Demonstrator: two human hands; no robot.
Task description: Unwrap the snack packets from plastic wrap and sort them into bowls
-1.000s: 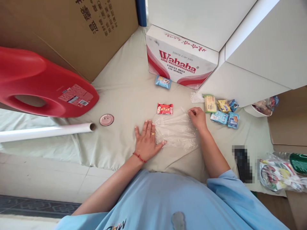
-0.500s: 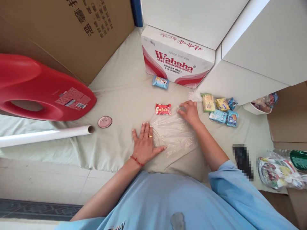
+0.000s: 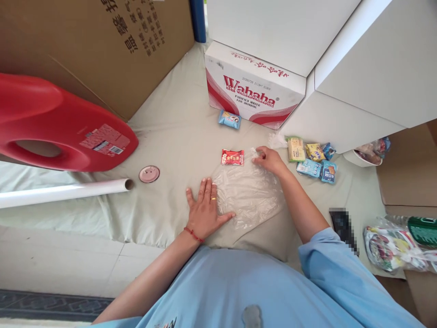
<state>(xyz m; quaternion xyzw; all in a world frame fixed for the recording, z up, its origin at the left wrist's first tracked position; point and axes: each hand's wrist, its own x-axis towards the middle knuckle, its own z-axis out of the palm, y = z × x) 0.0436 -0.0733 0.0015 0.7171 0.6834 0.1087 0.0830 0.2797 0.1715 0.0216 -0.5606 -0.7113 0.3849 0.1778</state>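
Observation:
A clear plastic bag [image 3: 251, 193] lies spread on the pale green cloth [image 3: 170, 136]. My left hand [image 3: 205, 207] rests flat at its left edge, fingers spread, with a ring and a red bracelet on. At the bag's upper right corner my right hand [image 3: 269, 159] pinches the thin film between thumb and fingertips. Just above the bag, between my hands, is a small red snack packet [image 3: 232, 157]. Beyond it, a blue snack packet [image 3: 229, 119] sits against the white and red Wahaha carton [image 3: 254, 89].
Several snack packets [image 3: 309, 167] and a white bowl [image 3: 362, 157] lie to the right. Nearer are a dark pixelated object [image 3: 343, 230] and a wrapped bundle [image 3: 389, 248]. At left are a red jug [image 3: 64, 123], a white tube [image 3: 64, 192], a round pink badge [image 3: 149, 173] and a cardboard box [image 3: 102, 54].
The bag's upper right corner is now pulled up and more spread out, with my right hand pinching it. My left hand stays flat. The view has shifted slightly.

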